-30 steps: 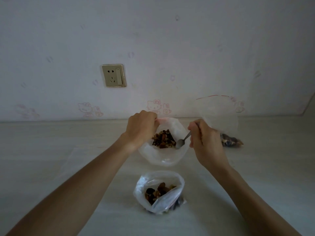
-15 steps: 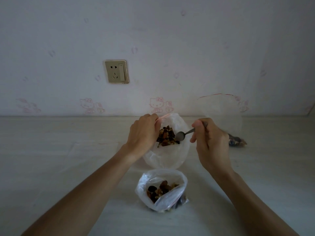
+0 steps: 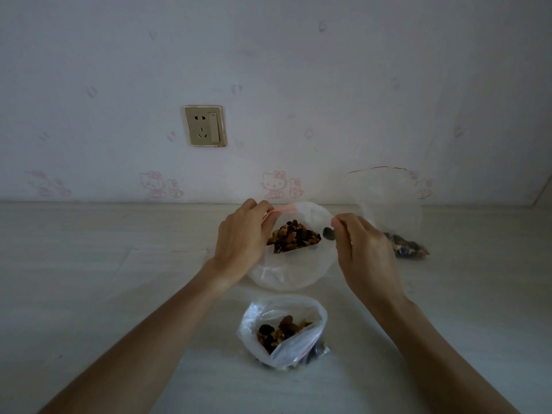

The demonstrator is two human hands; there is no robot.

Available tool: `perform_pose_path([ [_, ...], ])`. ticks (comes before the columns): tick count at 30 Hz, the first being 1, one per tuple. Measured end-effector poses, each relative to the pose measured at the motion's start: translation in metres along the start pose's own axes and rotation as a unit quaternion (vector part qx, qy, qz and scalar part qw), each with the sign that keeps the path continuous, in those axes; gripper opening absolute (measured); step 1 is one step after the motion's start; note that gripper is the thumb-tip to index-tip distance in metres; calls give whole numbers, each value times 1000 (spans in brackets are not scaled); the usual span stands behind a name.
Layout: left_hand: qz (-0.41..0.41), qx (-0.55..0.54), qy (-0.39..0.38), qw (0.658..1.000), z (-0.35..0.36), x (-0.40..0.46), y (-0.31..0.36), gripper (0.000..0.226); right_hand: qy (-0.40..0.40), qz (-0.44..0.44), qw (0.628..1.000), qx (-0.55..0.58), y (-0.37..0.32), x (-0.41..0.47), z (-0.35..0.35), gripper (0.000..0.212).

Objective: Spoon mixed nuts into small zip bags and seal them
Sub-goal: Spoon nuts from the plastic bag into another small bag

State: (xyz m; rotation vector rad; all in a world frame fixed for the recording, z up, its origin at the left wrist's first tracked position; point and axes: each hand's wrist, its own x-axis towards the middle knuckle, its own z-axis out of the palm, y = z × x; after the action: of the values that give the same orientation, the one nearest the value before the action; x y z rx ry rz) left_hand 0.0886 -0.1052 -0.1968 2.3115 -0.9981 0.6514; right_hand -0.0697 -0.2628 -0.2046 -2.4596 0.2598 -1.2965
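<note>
Pinching the crinkly clear zip bag (image 3: 294,270) by its red-striped rim, left hand (image 3: 243,239) and right hand (image 3: 363,249), which also grips a metal spoon (image 3: 329,233), hold it over pale worktop (image 3: 104,294).

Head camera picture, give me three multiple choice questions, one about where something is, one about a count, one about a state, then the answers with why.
1. Where is the wall socket?
A. on the wall, up and left of the hands
B. on the table
C. right of the tall bag

2. How many bags holding nuts are in view?
A. one
B. three
C. five

3. What is the state of the zip bag held between the hands?
A. sealed and lying flat
B. empty
C. open at the top, nuts inside

Answers:
1 A, it sits on the wall above the left hand.
2 B: the held one, the near bag, the tall bag.
3 C, the left hand and the right hand hold its mouth apart, and the spoon sits in it.
</note>
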Motion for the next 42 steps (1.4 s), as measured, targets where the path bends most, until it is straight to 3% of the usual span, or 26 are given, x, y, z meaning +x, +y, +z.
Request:
perform_pose_path([
  [5, -145, 2, -147, 978, -4, -7, -7, 62, 30, 36, 994, 103, -3, -4, 1, 23],
  [8, -201, -35, -191, 960, -7, -16, -14, 51, 10, 101, 981, 167, -6, -5, 7, 18],
  [11, -217, -83, -180, 956, -8, -23, -17, 34, -32, 170, 955, 240, -8, -3, 12, 16],
  [17, -186, -140, -99, 967, -3, -32, -12, 7, -96, 175, 935, 292, -16, -8, 19, 17],
  [26, -201, -259, -49, 943, -4, -34, -9, 20, -107, 220, 920, 305, -14, -16, 22, 25],
  [30, -201, -251, -66, 945, -7, -34, -8, 26, -92, 237, 919, 301, -10, -17, 24, 23],
  [40, -263, -253, -126, 923, -16, -29, -13, 10, -69, 282, 906, 308, -8, -19, 26, 21],
  [42, -259, -228, -149, 927, -15, -28, -13, 22, -67, 277, 905, 316, -10, -18, 26, 23],
])
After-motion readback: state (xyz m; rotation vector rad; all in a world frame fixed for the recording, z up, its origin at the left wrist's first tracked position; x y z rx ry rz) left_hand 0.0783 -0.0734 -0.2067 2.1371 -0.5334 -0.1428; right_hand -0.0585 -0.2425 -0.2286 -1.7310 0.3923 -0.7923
